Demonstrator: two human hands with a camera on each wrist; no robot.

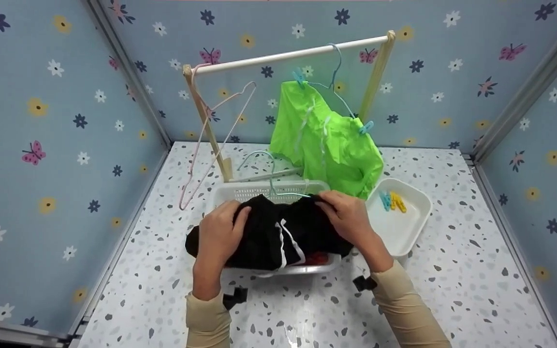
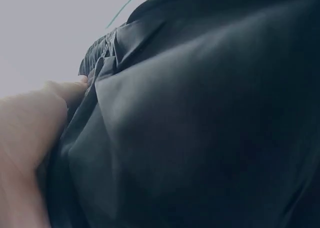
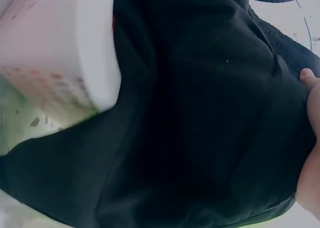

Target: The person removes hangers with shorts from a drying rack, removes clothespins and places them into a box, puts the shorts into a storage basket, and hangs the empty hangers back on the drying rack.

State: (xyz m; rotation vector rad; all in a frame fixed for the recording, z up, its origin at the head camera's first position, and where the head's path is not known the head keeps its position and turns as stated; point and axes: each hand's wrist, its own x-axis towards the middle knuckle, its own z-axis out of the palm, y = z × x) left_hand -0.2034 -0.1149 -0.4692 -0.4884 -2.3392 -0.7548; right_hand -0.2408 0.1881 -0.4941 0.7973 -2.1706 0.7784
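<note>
Black shorts (image 1: 259, 241), held between left grip (image 1: 219, 233) and right grip (image 1: 350, 217), over basket (image 1: 319, 268)

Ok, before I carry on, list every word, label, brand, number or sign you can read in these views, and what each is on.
None: no readable text in any view.
Black garment: no legible label; one pale speck is too small to identify.
Green garment, basket, white tray: no lettering visible.
Walls: only flowers and butterflies.
</note>
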